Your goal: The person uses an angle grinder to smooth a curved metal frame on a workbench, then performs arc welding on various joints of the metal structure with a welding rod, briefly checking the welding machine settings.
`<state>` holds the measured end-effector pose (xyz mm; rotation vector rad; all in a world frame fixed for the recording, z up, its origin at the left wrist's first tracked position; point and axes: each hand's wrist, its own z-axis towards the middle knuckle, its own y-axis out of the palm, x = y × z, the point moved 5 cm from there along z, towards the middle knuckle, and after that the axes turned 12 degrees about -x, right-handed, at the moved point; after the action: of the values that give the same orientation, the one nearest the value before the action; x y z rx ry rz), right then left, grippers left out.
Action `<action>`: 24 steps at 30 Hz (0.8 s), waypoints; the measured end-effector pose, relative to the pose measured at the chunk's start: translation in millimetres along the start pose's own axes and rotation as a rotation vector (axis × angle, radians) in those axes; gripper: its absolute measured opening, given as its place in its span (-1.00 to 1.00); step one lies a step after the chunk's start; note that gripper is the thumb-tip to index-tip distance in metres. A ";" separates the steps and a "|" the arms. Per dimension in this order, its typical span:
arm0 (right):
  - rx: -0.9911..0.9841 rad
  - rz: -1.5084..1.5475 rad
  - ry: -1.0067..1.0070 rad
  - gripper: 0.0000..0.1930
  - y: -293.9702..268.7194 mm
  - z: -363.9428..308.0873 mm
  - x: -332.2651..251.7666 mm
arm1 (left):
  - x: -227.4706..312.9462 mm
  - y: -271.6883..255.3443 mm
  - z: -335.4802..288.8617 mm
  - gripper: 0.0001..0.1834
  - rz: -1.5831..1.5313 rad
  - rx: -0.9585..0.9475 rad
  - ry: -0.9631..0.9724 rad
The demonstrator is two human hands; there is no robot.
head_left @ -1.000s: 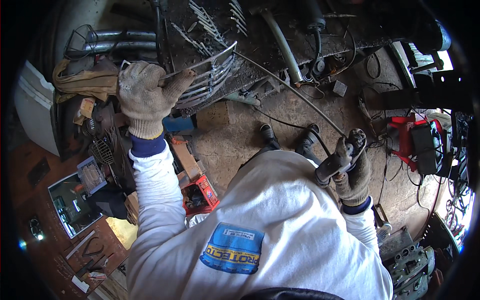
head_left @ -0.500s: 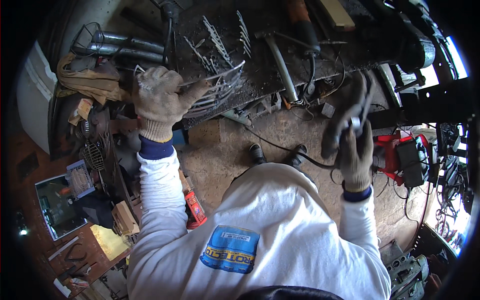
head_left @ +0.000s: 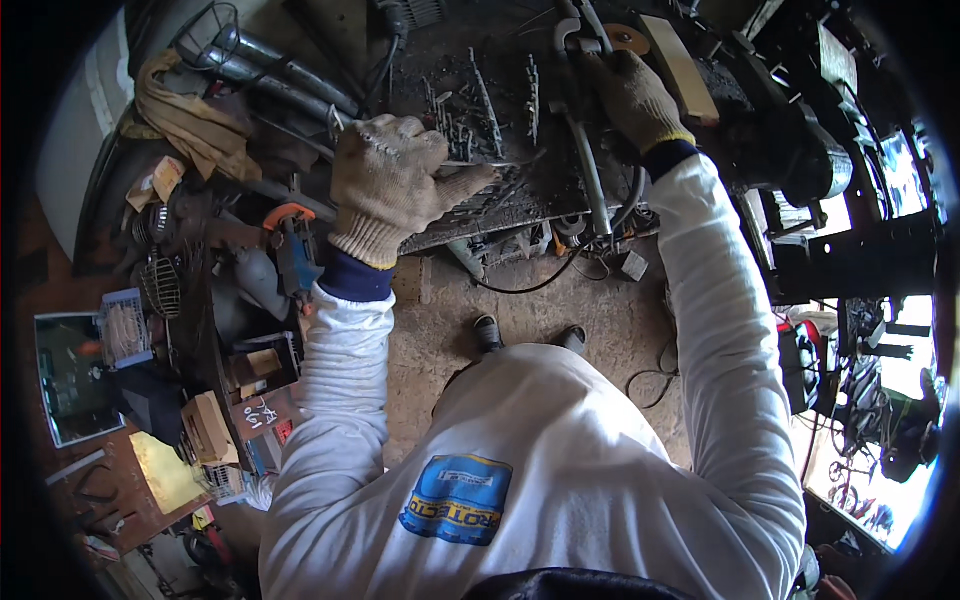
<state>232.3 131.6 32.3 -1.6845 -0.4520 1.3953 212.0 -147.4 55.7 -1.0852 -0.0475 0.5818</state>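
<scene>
My left hand (head_left: 388, 182), in a knitted work glove, is closed over a bundle of thin bent metal rods (head_left: 490, 190) at the near edge of a dark workbench (head_left: 450, 235). Most of the bundle is hidden under the glove. Further right, my gloved right hand (head_left: 636, 98) reaches over the bench with fingers curled down. What it grips is hidden; an orange-brown round part (head_left: 627, 39) shows just beyond it and a black cable (head_left: 637, 195) runs below. Beside that hand lies a grey metal handle (head_left: 588, 175). Twisted metal rods (head_left: 486, 100) lie between the hands.
A wooden block (head_left: 675, 65) lies right of my right hand. Metal tubes (head_left: 275, 70) and a brown cloth (head_left: 190, 120) are at the far left. An orange-and-blue clamp-like tool (head_left: 292, 235) is by my left sleeve. The cable loops over the floor (head_left: 520, 310).
My right hand has moved from low at the right, where it held a dark object, up and forward onto the bench. My left hand keeps the rods, which now lie lower against the bench.
</scene>
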 end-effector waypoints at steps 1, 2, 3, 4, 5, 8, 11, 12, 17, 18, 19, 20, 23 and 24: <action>-0.120 0.015 -0.003 -0.42 5.8 9.6 -3.3 | -2.5 4.4 -1.6 -0.35 -0.001 -0.040 -0.018; -0.239 0.029 -0.005 -0.40 12.0 17.5 -5.5 | -4.1 4.6 -1.8 -0.35 -0.001 -0.041 -0.026; -0.244 0.025 -0.008 -0.40 15.7 23.3 -5.3 | -3.9 1.3 -0.9 -0.36 -0.023 0.006 -0.001; -0.191 -0.108 -0.117 -0.41 19.9 27.4 -8.5 | -3.2 -1.1 -0.3 -0.37 -0.046 0.052 0.025; -0.135 -0.241 -0.226 -0.42 23.0 31.1 -11.2 | -3.2 -0.6 1.0 -0.37 -0.050 0.050 0.020; -0.224 -0.011 -0.071 -0.42 25.2 49.7 13.1 | -1.5 -2.7 3.3 -0.36 -0.041 0.098 0.037; -0.169 -0.040 -0.138 -0.49 18.4 45.9 2.9 | -2.8 1.3 2.3 -0.35 -0.030 0.071 0.036; -0.157 -0.069 -0.080 -0.57 16.2 41.6 -6.0 | -5.1 1.6 0.7 -0.35 -0.025 0.067 0.027; -0.161 -0.268 -0.109 -0.58 11.0 34.0 -14.1 | -6.7 6.8 7.1 -0.33 0.018 0.071 0.037; -0.145 -0.312 -0.143 -0.58 9.8 32.4 -18.5 | -7.0 7.4 8.0 -0.33 0.019 0.071 0.036; -0.145 -0.309 -0.143 -0.58 9.6 36.0 -14.0 | -6.7 6.8 9.5 -0.33 0.002 0.069 0.038; -0.177 -0.339 -0.154 -0.52 12.1 42.5 -5.6 | -6.6 6.2 10.3 -0.32 -0.015 0.067 0.039; -0.171 -0.218 -0.134 -0.58 21.1 50.2 8.2 | -6.3 3.7 9.0 -0.35 0.004 0.050 0.034; -0.167 -0.251 -0.166 -0.62 21.2 53.0 9.6 | -5.5 3.1 8.5 -0.35 0.007 0.050 0.033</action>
<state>181.2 147.8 10.4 -1.5842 -0.8642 1.3444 203.4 -141.9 58.4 -1.0467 0.0001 0.5687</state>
